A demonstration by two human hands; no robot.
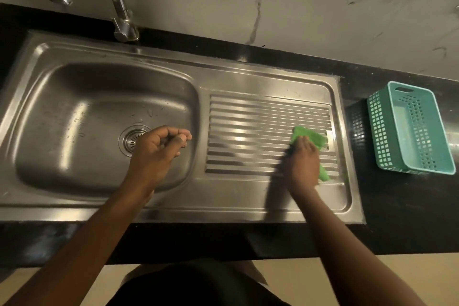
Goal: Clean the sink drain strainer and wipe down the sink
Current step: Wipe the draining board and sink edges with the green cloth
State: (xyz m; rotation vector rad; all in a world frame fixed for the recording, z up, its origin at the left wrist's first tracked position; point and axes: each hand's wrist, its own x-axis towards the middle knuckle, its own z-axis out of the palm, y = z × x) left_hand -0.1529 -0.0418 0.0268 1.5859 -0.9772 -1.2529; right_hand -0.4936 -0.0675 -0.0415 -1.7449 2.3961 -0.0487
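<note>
A stainless steel sink (74, 117) fills the left half, with a ribbed drainboard (248, 131) on its right. The round drain strainer (130, 141) sits in the basin floor, partly hidden by my left hand (159, 149). That hand hovers over the basin's right side with its fingers curled loosely and nothing visible in it. My right hand (301, 164) presses a green cloth (309, 136) flat on the right end of the drainboard; the cloth shows above and below the hand.
A chrome tap (119, 5) rises from the sink's back rim. A teal perforated plastic basket (412, 129) stands on the black countertop (397, 218) right of the sink. A marble-patterned wall runs behind. The counter's front edge is close to my body.
</note>
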